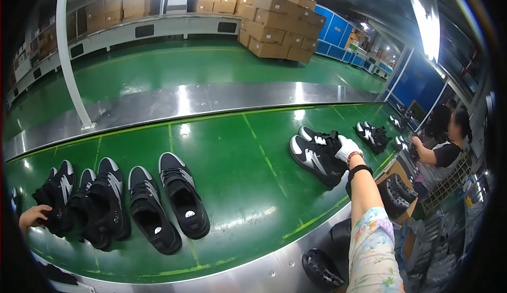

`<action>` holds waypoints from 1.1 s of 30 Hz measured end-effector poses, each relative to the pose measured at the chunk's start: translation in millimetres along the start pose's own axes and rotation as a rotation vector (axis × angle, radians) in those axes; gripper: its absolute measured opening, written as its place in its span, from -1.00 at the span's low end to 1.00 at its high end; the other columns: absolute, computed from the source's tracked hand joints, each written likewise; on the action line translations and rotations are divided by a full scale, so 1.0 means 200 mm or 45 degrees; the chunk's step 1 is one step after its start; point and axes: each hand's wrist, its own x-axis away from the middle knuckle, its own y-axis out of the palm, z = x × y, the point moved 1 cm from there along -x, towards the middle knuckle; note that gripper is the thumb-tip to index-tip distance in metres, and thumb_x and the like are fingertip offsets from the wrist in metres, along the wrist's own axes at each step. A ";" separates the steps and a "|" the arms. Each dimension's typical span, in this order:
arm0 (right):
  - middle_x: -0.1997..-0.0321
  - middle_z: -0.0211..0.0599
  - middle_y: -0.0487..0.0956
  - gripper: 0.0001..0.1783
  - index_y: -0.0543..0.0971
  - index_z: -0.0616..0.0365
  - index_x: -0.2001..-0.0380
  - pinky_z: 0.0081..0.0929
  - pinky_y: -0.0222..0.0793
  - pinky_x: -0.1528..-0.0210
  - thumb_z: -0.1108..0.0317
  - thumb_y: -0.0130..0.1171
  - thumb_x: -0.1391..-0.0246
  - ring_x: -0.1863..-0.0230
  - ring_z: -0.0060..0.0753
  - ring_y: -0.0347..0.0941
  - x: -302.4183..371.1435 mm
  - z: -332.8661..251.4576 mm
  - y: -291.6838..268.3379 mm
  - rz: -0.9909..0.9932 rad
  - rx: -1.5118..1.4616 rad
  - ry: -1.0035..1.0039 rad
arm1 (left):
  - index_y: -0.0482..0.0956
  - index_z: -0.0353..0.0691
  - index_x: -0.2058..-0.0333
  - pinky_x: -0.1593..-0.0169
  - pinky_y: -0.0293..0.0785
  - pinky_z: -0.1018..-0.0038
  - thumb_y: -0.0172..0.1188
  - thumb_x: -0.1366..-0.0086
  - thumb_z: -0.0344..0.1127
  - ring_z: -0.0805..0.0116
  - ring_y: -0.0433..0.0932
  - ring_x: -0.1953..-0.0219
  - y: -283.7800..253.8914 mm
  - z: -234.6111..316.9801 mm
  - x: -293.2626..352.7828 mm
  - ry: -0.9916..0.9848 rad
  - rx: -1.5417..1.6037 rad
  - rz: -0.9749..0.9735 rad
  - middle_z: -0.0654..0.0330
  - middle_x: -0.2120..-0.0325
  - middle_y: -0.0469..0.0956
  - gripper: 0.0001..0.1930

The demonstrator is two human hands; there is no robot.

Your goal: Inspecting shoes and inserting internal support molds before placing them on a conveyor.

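Note:
My right hand (349, 148), in a white glove, reaches far to the right and is closed on the upper edge of a black sneaker (317, 161) with grey and white panels. A matching sneaker (310, 133) lies close behind it on the green conveyor belt (237, 187). The glove partly covers the grip. My left hand is out of view. To the left, two black sneakers (153, 208) (184, 195) lie side by side, toes pointing away. Beyond them are further pairs (108, 203) (60, 195). Another person's bare hand (35, 216) touches the leftmost pair.
At the right a person (446, 145) works by the belt near more sneakers (373, 136). An open carton (396, 190) and dark moulded pieces (321, 267) sit by my right arm. A white post (74, 66) rises beyond the belt. Stacked cartons (282, 29) stand behind.

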 end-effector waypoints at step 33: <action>0.24 -0.09 0.66 -0.70 0.62 0.11 0.11 -0.25 0.52 0.11 0.20 0.09 -0.19 0.20 0.00 0.61 2.14 -0.32 -0.66 -0.133 -0.774 -1.161 | 0.54 -0.40 -0.06 -0.16 0.46 0.23 0.13 -0.37 -0.40 -0.02 0.56 -0.03 1.22 1.66 0.68 -0.369 0.708 0.885 -0.09 0.02 0.58 -0.68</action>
